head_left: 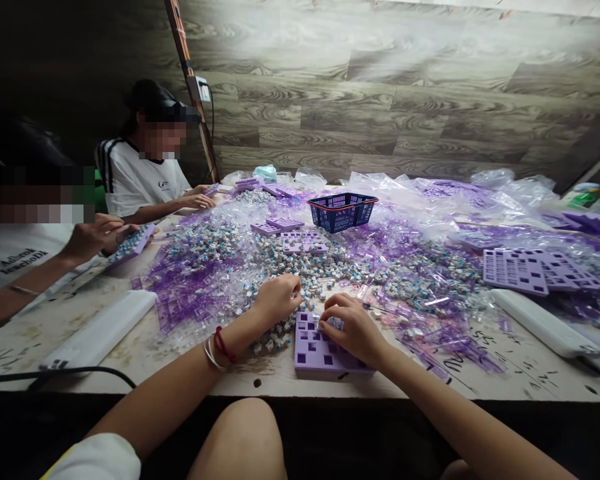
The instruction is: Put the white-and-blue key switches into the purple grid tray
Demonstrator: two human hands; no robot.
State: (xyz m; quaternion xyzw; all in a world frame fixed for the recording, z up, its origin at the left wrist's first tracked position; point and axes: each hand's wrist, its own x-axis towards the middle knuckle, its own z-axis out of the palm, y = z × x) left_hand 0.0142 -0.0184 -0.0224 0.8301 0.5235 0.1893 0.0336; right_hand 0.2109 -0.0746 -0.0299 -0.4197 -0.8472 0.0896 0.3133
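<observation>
Pressing switch into purple tray (325, 353), lower centre: right hand (353, 330) pinching, seemingly; left hand (277, 299) curled in switch pile (260, 257); seat squarely.

Dark print seen on co-worker's white shirt (24, 260) – not legible; pen scribbles on surface (485, 373) – unreadable.

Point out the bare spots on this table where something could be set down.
Bare tabletop lies between the left white bar and the switch pile, and along the near edge right of the purple tray, though scribbled on. The middle is crowded with switches, plastic bags and the blue basket.
</observation>
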